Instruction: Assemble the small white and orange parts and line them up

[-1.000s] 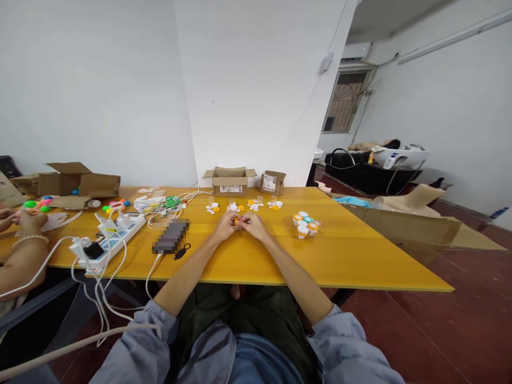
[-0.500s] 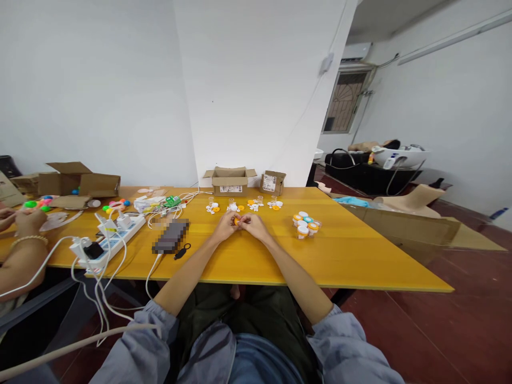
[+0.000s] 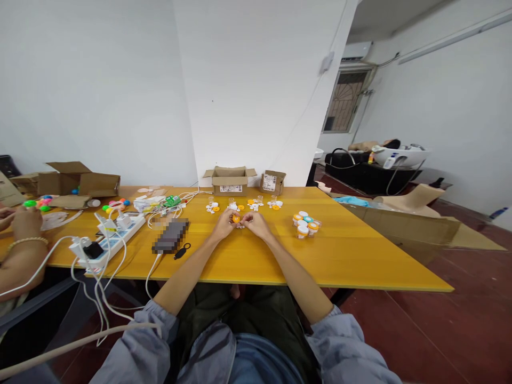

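Over the middle of the yellow table, my left hand (image 3: 224, 225) is closed around a small round orange plastic piece (image 3: 236, 219), its face turned up toward me. My right hand (image 3: 256, 225) is close beside it, thumb and fingers pinched together near the piece's edge. Something small and whitish shows between the hands, too small to name. Just beyond my hands lie groups of loose white and orange plastic parts (image 3: 253, 204) with clear small cups (image 3: 260, 200). To the right stands a cluster of small clear jars with orange rims and white or teal tops (image 3: 307, 223).
Two cardboard boxes (image 3: 230, 183) stand against the wall. On the left are a power strip (image 3: 116, 242) with white cables, a blurred-out dark device (image 3: 171, 236) and a black strap (image 3: 182, 251). Another person's arm (image 3: 24, 250) reaches in at far left, near colourful balls (image 3: 116, 205).
The orange piece has turned in my left hand and shows more of its round face. My right fingers have shifted slightly away from it. At far left, the other person's hand has moved slightly.
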Demonstrator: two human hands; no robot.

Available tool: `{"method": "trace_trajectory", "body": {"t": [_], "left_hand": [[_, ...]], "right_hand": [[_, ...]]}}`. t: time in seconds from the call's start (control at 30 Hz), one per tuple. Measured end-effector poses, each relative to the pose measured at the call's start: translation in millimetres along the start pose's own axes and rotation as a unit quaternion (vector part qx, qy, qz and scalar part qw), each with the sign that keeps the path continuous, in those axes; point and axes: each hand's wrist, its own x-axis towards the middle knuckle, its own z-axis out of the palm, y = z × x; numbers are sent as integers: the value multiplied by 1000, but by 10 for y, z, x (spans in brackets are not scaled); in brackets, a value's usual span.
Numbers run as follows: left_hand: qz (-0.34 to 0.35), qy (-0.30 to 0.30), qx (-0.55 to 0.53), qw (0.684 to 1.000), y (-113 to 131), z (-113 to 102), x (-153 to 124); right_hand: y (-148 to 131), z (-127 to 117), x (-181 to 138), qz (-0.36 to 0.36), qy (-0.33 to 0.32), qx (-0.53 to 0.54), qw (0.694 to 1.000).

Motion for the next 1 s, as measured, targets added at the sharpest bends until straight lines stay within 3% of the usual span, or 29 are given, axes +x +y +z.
{"method": "trace_trajectory", "body": {"t": [0.23,0.57,1.0], "left_hand": [[-15,11,-22,1000,-24,-1,9],[-22,-2,-41,999,-64,20,10],[16,-36,6,999,-49,27,-22]], "right_hand": [[15,-29,-41,-21,-6,-88,996],[-95,-27,-76,-115,20,-69,991],[-144,-6,-173,-134,4,-186,973]]}}
